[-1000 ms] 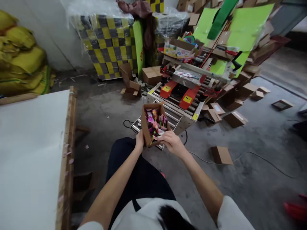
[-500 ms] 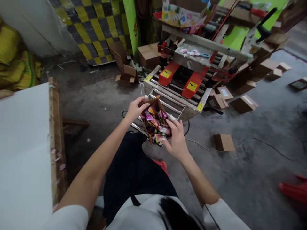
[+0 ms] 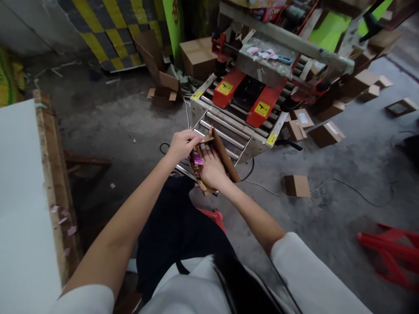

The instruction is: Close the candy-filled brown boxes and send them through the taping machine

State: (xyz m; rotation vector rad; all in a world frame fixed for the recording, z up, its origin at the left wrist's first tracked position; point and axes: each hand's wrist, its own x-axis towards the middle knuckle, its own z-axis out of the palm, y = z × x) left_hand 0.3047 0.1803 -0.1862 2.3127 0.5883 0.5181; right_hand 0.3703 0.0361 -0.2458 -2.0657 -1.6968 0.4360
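An open cardboard box (image 3: 225,158) with colourful wrapped packets (image 3: 197,158) inside rests on the near end of a roller conveyor (image 3: 225,126). My left hand (image 3: 183,145) is closed on a flap at the box's far left corner. Inside the box, my right hand (image 3: 212,168) lies flat on the packets with its fingers stretched out, covering most of them. The box's right flap stands up beside my right wrist.
Ahead is a taping machine with red guides (image 3: 265,104). A white table (image 3: 22,187) with a wooden edge stands at left. Small cartons (image 3: 297,186) lie on the floor at right, near a red stool (image 3: 389,248). A cable crosses the floor.
My right hand has moved left from the box's right edge into the box, over the packets. The right flap now stands upright. My left hand stays at the far left corner.
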